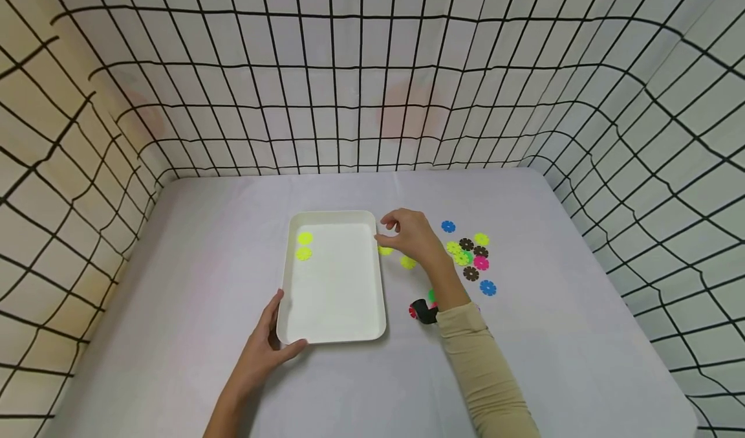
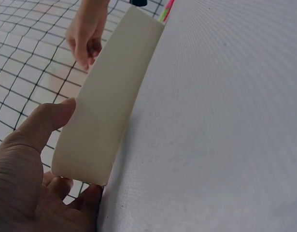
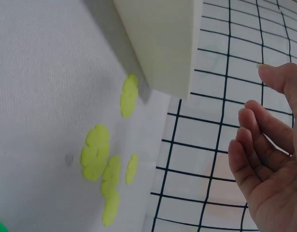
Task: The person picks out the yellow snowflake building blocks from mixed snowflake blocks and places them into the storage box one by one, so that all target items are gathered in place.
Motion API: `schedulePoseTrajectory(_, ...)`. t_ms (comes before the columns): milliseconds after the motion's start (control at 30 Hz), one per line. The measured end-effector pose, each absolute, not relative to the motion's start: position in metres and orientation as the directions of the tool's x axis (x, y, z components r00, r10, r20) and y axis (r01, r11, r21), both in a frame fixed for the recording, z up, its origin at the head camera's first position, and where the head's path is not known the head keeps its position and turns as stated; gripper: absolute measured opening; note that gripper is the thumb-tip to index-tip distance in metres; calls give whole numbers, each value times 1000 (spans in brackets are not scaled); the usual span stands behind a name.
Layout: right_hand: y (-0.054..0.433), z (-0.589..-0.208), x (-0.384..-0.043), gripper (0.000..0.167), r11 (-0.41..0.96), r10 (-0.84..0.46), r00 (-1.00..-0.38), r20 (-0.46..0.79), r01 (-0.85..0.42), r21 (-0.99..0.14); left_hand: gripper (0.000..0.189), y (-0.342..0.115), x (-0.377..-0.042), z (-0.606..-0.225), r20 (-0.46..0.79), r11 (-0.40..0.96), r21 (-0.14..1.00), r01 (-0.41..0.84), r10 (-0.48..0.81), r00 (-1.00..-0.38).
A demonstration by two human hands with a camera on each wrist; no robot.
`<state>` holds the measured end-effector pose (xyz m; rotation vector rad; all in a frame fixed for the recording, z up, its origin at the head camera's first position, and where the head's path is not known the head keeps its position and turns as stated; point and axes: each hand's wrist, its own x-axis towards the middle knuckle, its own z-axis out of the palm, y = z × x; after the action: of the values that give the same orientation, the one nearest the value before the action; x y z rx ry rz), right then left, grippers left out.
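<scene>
A white rectangular tray (image 1: 334,295) lies on the table, with two yellow notched discs (image 1: 304,238) in its far left part. My left hand (image 1: 264,347) holds the near left corner of the tray, thumb on the near rim and fingers along the left side. Over the tray's right rim hovers my right hand (image 1: 410,234), its fingers loosely bent and nothing between them, as the right wrist view shows. Below that hand, more yellow discs (image 3: 95,152) lie on the table, one of them (image 3: 129,95) close beside the tray wall.
Right of the tray lies a loose group of notched discs: blue (image 1: 487,287), dark brown (image 1: 471,273), pink (image 1: 480,263), yellow and green. A red disc (image 1: 412,311) shows beside a black piece (image 1: 423,312) at my right wrist. Black wire mesh (image 1: 361,101) surrounds the table's back and sides.
</scene>
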<state>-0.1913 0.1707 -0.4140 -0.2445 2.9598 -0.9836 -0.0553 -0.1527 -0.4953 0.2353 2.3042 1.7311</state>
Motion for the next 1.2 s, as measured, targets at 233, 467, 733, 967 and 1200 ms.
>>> schedulePoseTrajectory(233,176,-412,-189,41,794,-147,-989,25,-133,-593,105,-152,-56,-498,-99,291,957,-15,276,-956)
schedulePoseTrajectory(467,180,-417,-185,40,795,-118,-993,8,-99,-598,106,-153,-55,-499,-108,321,947,-18,264,-958)
schedulePoseTrajectory(733,187,-426,-180,42,796,-104,-995,-4,-81,-600,106,-153,-56,-498,-130,357,934,-33,251,-959)
schedulePoseTrajectory(967,192,-435,-175,40,778,-121,-993,9,-100,-621,107,-152,-55,-497,-132,345,938,-37,255,-958)
schedulePoseTrajectory(1200,197,-448,-171,38,770,-123,-992,10,-101,-630,106,-153,-56,-495,-135,335,941,-43,256,-957)
